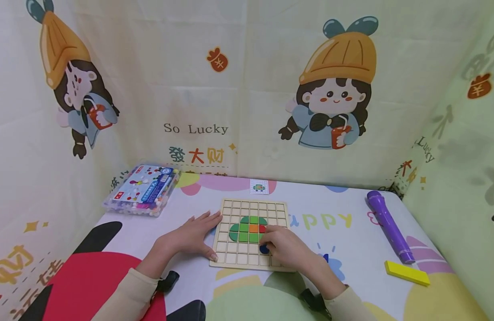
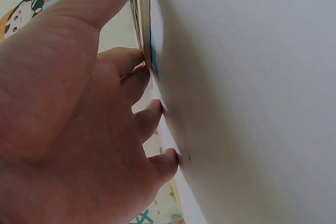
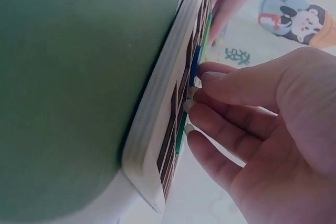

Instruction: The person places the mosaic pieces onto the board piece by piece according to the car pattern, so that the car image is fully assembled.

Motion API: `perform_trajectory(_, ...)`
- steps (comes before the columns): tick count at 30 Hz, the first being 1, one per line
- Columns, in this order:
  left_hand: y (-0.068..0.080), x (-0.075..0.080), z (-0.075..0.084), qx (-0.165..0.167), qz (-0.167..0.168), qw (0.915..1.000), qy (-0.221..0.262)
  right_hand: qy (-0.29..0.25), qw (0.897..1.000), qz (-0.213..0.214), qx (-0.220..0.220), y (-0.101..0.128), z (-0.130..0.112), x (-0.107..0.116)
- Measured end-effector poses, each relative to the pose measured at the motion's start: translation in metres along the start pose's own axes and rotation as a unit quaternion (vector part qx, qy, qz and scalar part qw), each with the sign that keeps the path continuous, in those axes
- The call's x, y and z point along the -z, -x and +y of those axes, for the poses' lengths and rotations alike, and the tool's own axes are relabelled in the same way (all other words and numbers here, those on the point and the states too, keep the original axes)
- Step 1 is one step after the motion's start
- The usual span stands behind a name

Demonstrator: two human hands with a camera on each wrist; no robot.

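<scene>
- Head view: a wooden grid board [image 1: 251,234] lies flat on the printed table cover [image 1: 343,223], and both hands are on it.
- Left hand [image 1: 194,236] lies flat with fingers straight along the board's left edge, pressing it down; the left wrist view shows the fingertips [image 2: 157,109] touching the surface.
- Right hand [image 1: 284,245] sits at the board's right half, fingers curled, pinching a small blue tile [image 1: 264,249] at the grid; in the right wrist view the fingertips [image 3: 202,74] meet the blue tile [image 3: 195,61] at the board face.
- At the board's middle, green tiles [image 1: 244,229], one orange [image 1: 253,228] and one red [image 1: 262,229] already fill cells.
- The tile looks light, stiff and smooth, so I judge it wants a fingertip pinch by its edges; it could slip.
- The board looks rigid, thin and pale, with square cells.
- Just behind the board lies a small picture card [image 1: 259,187].
- Well left of the board sits a clear plastic box [image 1: 142,189] of pieces.
- Well right of the board lie a purple pen-like tool [image 1: 389,225] and a flat yellow bar [image 1: 407,273].
</scene>
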State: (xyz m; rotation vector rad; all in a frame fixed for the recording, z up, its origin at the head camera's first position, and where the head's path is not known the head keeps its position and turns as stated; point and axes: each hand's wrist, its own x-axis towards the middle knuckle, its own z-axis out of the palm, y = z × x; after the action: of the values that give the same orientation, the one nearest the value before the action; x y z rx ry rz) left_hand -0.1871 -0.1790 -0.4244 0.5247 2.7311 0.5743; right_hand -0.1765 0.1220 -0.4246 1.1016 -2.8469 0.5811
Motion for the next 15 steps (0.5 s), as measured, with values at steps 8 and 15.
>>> perform_trajectory(8, -0.001, -0.001, -0.002, -0.001, 0.0, 1.0, -0.005, -0.011, 1.0, 0.002, -0.013, 0.008, 0.007, 0.007)
perform_trajectory(15, -0.002, -0.002, -0.004, -0.005, 0.001, 0.9999, -0.01, -0.012, 1.0, 0.014, -0.025, 0.023, 0.022, 0.017)
